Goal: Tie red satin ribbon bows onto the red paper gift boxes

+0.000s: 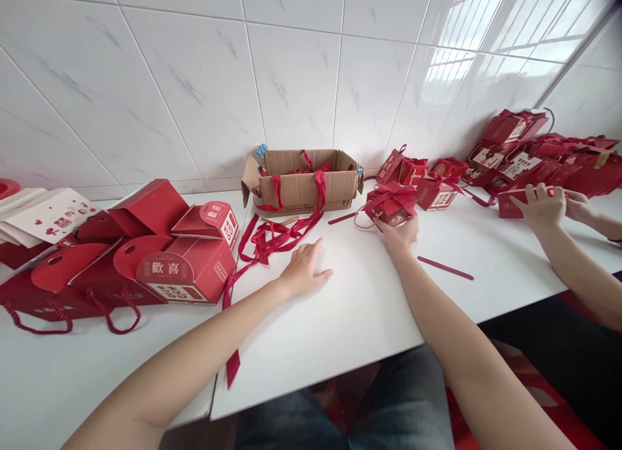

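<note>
My left hand lies flat on the white table, fingers stretched out and holding nothing, beside a tangle of red ribbons. Farther right, my right hand grips a small red gift box with a ribbon bow on top, which rests on the table. Unclosed red gift boxes with rope handles lie to the left of my left hand.
A cardboard box draped with ribbons stands at the wall. Finished red boxes pile up at the back right. Another person's hands work on a red box there. A red strip lies on the table.
</note>
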Demonstrator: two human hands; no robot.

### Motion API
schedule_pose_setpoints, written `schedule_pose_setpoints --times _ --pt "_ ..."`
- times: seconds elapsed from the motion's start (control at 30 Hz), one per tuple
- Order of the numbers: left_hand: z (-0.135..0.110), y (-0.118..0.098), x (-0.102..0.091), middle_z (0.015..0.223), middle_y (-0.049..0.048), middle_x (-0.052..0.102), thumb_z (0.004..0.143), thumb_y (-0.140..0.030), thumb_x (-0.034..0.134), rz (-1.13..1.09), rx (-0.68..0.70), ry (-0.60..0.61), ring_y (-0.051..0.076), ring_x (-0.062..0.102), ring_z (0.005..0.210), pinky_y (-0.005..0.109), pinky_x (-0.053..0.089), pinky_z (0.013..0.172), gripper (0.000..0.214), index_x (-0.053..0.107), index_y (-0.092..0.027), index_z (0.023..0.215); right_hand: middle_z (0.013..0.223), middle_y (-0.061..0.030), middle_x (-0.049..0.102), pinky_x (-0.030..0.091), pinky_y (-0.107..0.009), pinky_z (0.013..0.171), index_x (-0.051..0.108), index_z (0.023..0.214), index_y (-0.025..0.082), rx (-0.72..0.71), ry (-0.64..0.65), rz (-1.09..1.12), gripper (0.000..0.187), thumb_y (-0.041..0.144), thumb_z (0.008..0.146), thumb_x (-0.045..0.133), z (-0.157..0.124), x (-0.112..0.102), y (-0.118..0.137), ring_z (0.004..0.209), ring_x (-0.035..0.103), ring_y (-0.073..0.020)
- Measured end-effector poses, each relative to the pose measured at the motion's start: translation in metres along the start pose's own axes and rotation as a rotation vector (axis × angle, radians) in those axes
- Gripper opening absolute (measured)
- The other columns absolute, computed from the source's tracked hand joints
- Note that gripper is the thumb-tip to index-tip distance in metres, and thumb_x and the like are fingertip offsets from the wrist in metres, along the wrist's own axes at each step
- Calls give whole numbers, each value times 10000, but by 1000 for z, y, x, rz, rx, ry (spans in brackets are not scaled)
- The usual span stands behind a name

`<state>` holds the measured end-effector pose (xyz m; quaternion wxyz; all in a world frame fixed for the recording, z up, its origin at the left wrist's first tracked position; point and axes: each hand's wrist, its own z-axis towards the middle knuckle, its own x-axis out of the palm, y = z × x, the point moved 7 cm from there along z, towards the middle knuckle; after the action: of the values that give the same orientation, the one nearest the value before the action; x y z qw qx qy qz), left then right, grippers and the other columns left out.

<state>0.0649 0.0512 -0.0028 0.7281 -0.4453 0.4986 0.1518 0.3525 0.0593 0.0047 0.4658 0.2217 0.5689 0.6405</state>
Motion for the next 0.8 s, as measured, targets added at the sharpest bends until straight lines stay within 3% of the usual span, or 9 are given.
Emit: schedule_pose_setpoints --times 0.1,0.2,0.33,0.4,0.57,0.8 --pt "0 -1 -1 1400 184 405 817 -444 545 -4 3 -3 332 291 1342 497 245 1108 755 243 -131 1434 1341 -146 325 212 -582 1096 407 1218 216 168 -181 -115 955 418 396 850 13 -21 -18 1287 297 -374" --pt "0 -2 -1 1387 183 416 813 -426 556 -7 11 -9 334 308 1328 504 255 1098 747 249 -138 1431 1341 -167 237 350 -512 1053 385 1232 191 232 -239 -78 889 382 478 817 24 -33 -32 1228 386 -344" --pt "0 -2 -1 1369 186 427 816 -427 553 -4 15 -8 339 308 1320 511 264 1088 764 232 -128 1441 1320 -160 264 477 -366 957 300 1272 193 247 -298 3 743 206 636 684 31 -41 -45 1104 521 -224" --pt "0 -2 -1 1364 185 432 818 -430 549 -1 16 -5 342 301 1323 511 265 1087 774 222 -124 1448 1266 -132 362 508 -344 907 307 1235 206 251 -308 38 619 138 686 585 34 -41 -51 1032 561 -185" --pt "0 -2 -1 1379 176 425 822 -435 544 4 17 -4 340 294 1331 506 263 1092 778 211 -132 1457 1007 -47 562 526 -338 849 457 1091 198 221 -205 86 373 173 725 522 41 -31 -56 938 596 -176" --pt "-1 -1 0 1389 169 426 827 -445 536 23 18 -2 339 316 1325 503 262 1102 723 284 -132 1429 1119 -99 593 476 -369 904 583 1098 186 110 13 -2 391 233 720 498 33 -14 -46 1037 575 -224"
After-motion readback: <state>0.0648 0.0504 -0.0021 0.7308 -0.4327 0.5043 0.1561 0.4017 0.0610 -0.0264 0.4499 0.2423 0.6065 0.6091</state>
